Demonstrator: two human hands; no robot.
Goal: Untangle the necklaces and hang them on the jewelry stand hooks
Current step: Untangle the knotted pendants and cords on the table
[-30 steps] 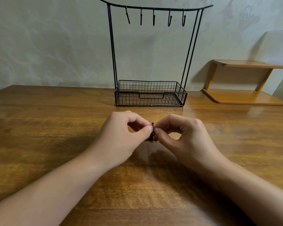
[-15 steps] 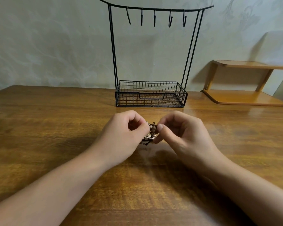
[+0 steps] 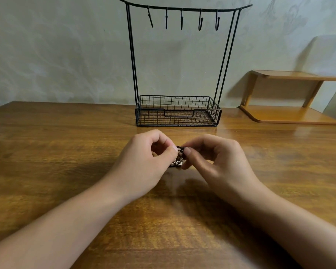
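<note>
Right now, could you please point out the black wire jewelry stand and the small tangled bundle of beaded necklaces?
black wire jewelry stand [image 3: 177, 111]: head view, basket's front wall.
tangled bundle of beaded necklaces [image 3: 179, 156]: head view, brown beads between both thumbs.

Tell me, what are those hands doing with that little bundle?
A person is pinching a small tangled bunch of dark beaded necklaces between the left hand and the right hand, just above the brown wooden table. Behind it stands the black wire jewelry stand; its five black hooks hold nothing yet, so the untangling isn't finished.
</note>
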